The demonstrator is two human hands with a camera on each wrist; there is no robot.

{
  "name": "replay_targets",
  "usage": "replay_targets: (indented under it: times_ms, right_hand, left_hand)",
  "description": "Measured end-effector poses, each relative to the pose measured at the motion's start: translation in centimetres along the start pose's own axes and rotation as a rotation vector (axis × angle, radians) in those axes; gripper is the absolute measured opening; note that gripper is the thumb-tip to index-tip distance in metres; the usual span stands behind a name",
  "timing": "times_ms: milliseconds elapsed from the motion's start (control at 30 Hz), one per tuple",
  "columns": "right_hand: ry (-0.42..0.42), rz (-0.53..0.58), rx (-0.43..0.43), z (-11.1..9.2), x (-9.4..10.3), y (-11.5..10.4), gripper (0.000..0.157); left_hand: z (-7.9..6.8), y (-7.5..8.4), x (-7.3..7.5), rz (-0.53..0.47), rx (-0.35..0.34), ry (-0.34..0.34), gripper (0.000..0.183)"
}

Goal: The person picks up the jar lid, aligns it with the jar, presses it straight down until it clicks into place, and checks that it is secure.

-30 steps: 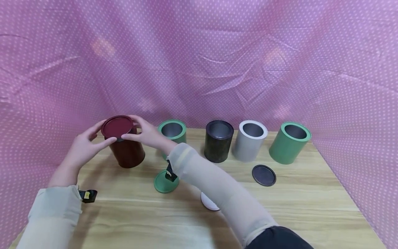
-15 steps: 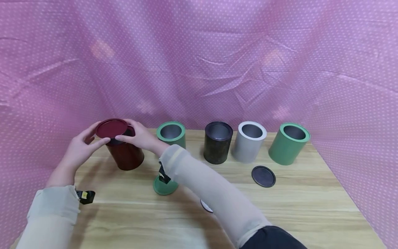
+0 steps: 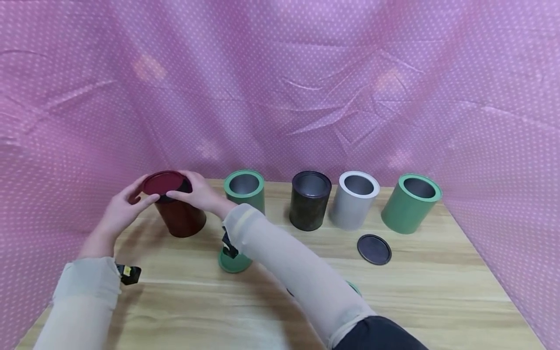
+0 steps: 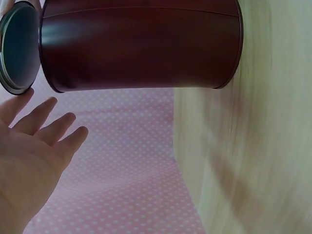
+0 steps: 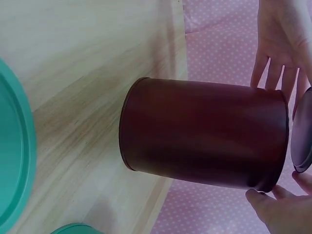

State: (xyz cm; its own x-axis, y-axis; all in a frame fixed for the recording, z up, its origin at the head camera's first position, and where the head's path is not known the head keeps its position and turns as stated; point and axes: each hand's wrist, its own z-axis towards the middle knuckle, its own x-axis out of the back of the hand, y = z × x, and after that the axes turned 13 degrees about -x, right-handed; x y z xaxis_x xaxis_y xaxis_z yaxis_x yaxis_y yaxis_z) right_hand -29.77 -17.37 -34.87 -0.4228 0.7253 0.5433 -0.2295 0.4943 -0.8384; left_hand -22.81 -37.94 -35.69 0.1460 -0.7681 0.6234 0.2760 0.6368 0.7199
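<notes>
A dark red can [image 3: 183,218] stands upright on the wooden table at the left. Its round red lid [image 3: 162,183] is held tilted at the can's mouth, offset to the left, with part of the dark opening showing. My left hand [image 3: 124,206] pinches the lid's left and near edge; in the left wrist view its other fingers [image 4: 46,131] spread out straight. My right hand [image 3: 199,194] holds the lid's near right edge by the thumb. In the right wrist view, one of its fingertips [image 5: 256,195] touches the can's rim and another lies at the lid [image 5: 303,136].
Open cans stand in a back row: green [image 3: 250,201], black [image 3: 308,211], white [image 3: 352,209] and another green [image 3: 407,209]. A green lid [image 3: 234,263] and a black lid [image 3: 374,249] lie on the table [image 3: 210,311]. My right sleeve [image 3: 293,267] covers most of another green-edged disc [image 3: 355,288].
Both hands have shifted the red lid left and back partway, and it sits slightly lower against the can. More of the can's opening shows on the right. The camera view has shifted slightly.
</notes>
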Motion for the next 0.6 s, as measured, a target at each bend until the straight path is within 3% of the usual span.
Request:
replay_targets:
  times_ms: [600]
  right_hand:
    - [-0.068, 0.055, -0.11, 0.7, 0.0, 1.2, 0.067]
  left_hand:
    - [1.2, -1.0, -0.7, -0.03, 0.064, -0.122, 0.08]
